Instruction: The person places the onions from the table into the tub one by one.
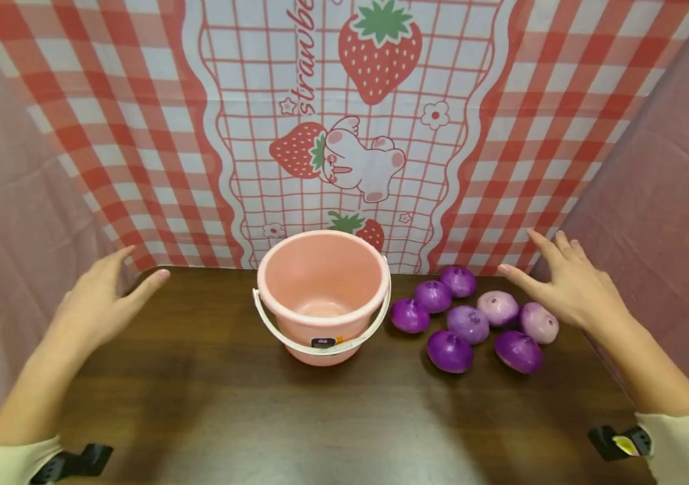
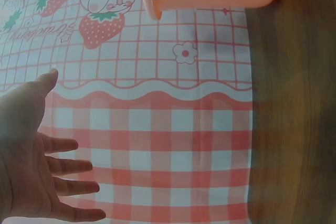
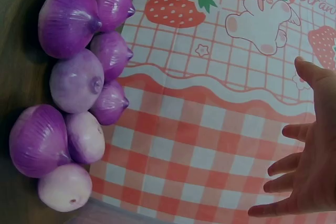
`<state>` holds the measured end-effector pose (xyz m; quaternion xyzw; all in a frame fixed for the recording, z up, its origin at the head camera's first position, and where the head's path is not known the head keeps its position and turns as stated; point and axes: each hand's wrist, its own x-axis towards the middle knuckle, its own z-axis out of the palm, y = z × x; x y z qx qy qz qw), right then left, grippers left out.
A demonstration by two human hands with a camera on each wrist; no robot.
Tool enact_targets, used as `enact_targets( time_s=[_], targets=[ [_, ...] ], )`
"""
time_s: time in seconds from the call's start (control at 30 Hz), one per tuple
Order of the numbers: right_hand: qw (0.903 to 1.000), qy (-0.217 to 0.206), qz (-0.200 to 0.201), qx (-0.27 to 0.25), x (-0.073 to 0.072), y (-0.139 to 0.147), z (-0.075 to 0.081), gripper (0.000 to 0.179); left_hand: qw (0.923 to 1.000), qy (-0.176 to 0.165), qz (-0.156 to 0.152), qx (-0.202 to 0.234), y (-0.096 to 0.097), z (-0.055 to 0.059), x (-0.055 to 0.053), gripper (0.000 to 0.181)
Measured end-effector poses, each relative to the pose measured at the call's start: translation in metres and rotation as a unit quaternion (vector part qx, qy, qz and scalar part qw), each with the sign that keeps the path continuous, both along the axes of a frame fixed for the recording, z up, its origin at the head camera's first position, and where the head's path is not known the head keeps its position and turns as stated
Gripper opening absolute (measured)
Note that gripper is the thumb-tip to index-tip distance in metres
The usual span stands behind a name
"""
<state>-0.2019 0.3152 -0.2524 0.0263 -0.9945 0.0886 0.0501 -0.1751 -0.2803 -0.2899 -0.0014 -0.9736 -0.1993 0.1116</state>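
In the head view a pink bucket stands upright on the wooden table, its white handle lowered to the front. To its right lies a group of several purple onions, some deep purple, others paler and whitish, such as one pale onion. My left hand hovers left of the bucket with fingers spread, holding nothing. Beyond the onions on the right, my right hand is raised, its fingers extended and its palm free. Both wrist views show the spread fingers of the left hand and right hand.
Behind the table hangs a red-and-white checked cloth with strawberry prints. Pink curtains close off both sides. Black straps with cameras sit at the wrists, by the cream sleeves.
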Motion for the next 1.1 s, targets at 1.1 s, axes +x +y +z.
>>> enact_targets(
  time_s=[1.1],
  targets=[
    [0.9901,-0.018,-0.010,-0.139,-0.010,0.029,-0.067,0.070,0.9690,0.015,-0.030,0.245,0.032,-0.030,-0.016,0.066]
  ],
)
